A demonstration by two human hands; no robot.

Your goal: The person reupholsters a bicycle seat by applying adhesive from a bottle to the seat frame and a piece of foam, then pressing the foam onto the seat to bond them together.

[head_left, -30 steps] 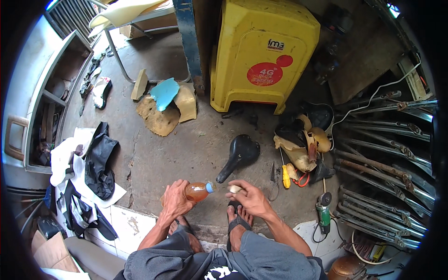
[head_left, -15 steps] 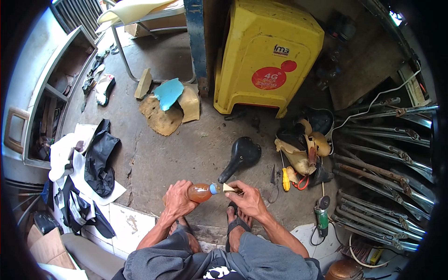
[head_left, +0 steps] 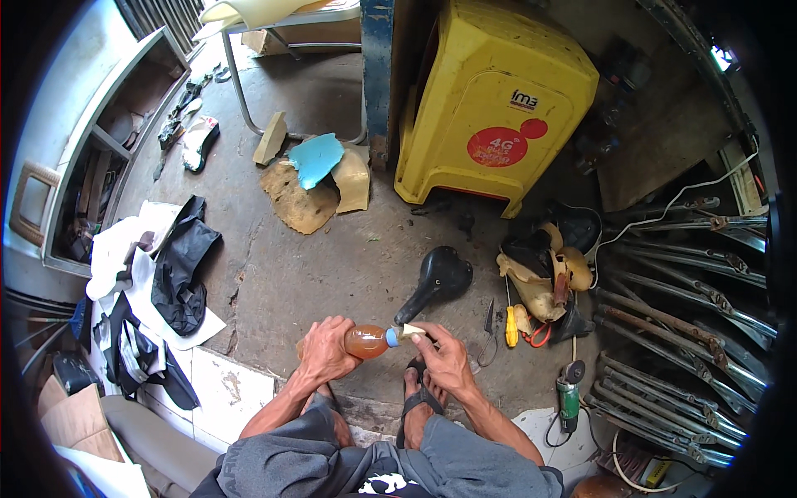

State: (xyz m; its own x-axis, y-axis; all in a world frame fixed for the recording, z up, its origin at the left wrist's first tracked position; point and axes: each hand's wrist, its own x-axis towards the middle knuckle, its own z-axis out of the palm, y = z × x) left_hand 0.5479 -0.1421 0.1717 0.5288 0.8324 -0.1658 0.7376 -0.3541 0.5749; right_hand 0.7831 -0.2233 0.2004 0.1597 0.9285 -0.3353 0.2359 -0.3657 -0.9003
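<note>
My left hand is wrapped round a clear plastic bottle of amber liquid, lying nearly level, its blue-ringed neck pointing right. Between the fingertips of my right hand is a small cream piece that looks like foam, right at the bottle's mouth. Whether the piece touches the mouth I cannot tell. Just beyond my hands, a black bicycle saddle lies on the floor with its narrow nose toward me.
Right of the saddle lie scissors, a yellow-handled screwdriver and a heap of saddle parts. Farther right are a green angle grinder and stacked metal tubes. A yellow plastic stool stands ahead; foam scraps and black cloth lie left.
The cream piece and the bottle's mouth have come closer together, and the bottle lies slightly more level. The whole view has shifted a little, moving the surroundings mostly rightward.
</note>
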